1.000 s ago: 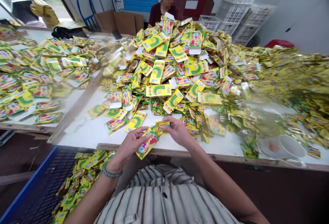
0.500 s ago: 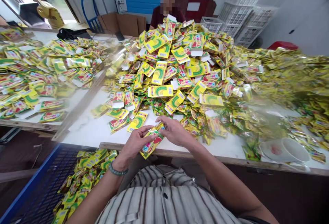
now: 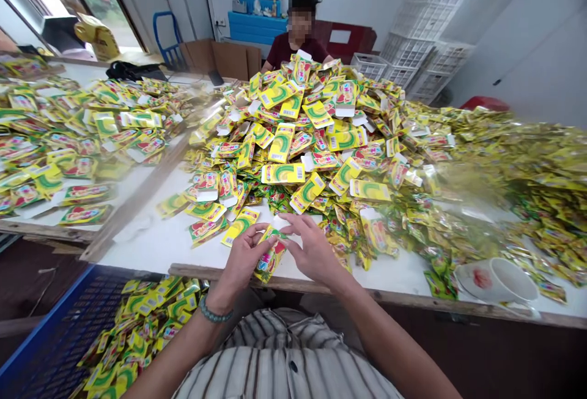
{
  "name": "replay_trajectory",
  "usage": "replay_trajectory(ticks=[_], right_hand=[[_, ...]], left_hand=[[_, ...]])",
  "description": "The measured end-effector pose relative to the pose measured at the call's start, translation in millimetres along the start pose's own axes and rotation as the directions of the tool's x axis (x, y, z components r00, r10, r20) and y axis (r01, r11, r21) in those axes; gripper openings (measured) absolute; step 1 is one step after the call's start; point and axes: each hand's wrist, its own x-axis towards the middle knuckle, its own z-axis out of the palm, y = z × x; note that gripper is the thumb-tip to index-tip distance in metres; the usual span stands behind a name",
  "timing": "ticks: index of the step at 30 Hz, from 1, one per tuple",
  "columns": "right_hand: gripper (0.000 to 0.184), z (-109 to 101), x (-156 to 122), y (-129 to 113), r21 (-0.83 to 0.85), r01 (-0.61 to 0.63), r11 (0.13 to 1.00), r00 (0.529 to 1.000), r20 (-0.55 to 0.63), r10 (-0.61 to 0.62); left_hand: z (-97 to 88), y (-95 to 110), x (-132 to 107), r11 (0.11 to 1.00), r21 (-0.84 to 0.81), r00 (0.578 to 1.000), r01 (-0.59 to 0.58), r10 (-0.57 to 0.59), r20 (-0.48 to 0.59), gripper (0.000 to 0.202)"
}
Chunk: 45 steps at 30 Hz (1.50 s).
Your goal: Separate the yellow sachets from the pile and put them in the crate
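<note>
My left hand [image 3: 243,258] grips a yellow carton [image 3: 270,256] with red and green print, just above the near edge of the white table [image 3: 165,243]. My right hand [image 3: 314,249] presses against the carton's upper end, fingers bent over it. A bead bracelet sits on my left wrist. Right behind my hands rises a big heap of flat yellow cartons and small sachets [image 3: 316,136].
A blue crate [image 3: 68,338] at lower left holds several filled cartons. A white cup [image 3: 498,280] lies on its side at the table's right front. A second table [image 3: 68,142] on the left is covered with cartons. Another person [image 3: 298,38] sits across the heap.
My right hand has brought the small sachet it held to the carton's top end and now lies against the carton. The view has tilted up a little.
</note>
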Motion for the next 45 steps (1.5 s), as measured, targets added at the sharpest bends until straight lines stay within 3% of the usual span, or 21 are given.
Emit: replay_trajectory(ticks=[4, 7, 9, 13, 16, 19, 22, 27, 32, 37, 42, 45], right_hand=[[0.030, 13, -6, 13, 0.182, -0.118, 0.976, 0.964, -0.215, 0.157], [0.023, 27, -11, 21, 0.451, -0.223, 0.864, 0.945, -0.116, 0.304], [0.021, 34, -14, 22, 0.527, -0.253, 0.811, 0.942, -0.057, 0.331], [0.028, 31, -19, 21, 0.402, -0.243, 0.883, 0.960, -0.031, 0.278], [0.023, 25, -17, 19, 0.447, -0.265, 0.854, 0.958, 0.019, 0.287], [0.031, 20, -14, 14, 0.390, -0.257, 0.884, 0.964, 0.032, 0.266], [0.024, 20, -13, 8, 0.308, -0.233, 0.923, 0.972, 0.049, 0.229], [0.019, 26, -12, 5, 0.395, -0.337, 0.854, 0.933, 0.016, 0.360], [0.019, 22, -9, 8, 0.616, -0.452, 0.646, 0.873, 0.155, 0.463], [0.022, 14, -16, 7, 0.538, -0.398, 0.743, 0.917, 0.220, 0.332], [0.022, 30, -34, 0, 0.354, -0.157, 0.922, 0.984, -0.024, 0.176], [0.030, 44, -38, -4, 0.320, -0.129, 0.939, 0.986, -0.056, 0.155]], left_hand=[[9.5, -4, 0, 0.994, -0.031, 0.993, -0.108, 0.106, -0.055, 0.067], [14.6, -10, -2, 0.985, -0.007, 0.983, -0.173, 0.172, -0.063, 0.057], [14.7, -14, -3, 0.984, 0.047, 0.985, -0.170, 0.171, -0.010, 0.049], [9.6, -15, -6, 0.984, 0.140, 0.991, -0.110, 0.098, 0.093, 0.042], [6.7, -12, -8, 0.984, 0.154, 0.991, -0.092, 0.075, 0.110, 0.041], [5.3, -12, -10, 0.995, 0.081, 0.996, -0.065, 0.060, 0.065, 0.048], [3.6, -13, -11, 0.996, 0.056, 0.997, -0.071, 0.071, 0.003, 0.053], [2.0, -14, -13, 0.990, 0.114, 0.996, -0.078, 0.081, -0.023, 0.051], [2.3, -11, -16, 0.983, 0.166, 0.996, -0.084, 0.086, -0.002, 0.055], [-2.6, -9, -17, 0.983, 0.145, 0.994, -0.109, 0.109, 0.005, 0.052], [1.7, -10, -18, 0.996, 0.075, 0.998, -0.058, 0.059, -0.007, 0.051], [4.1, -8, -18, 0.999, 0.036, 1.000, -0.002, 0.003, -0.022, 0.056]])
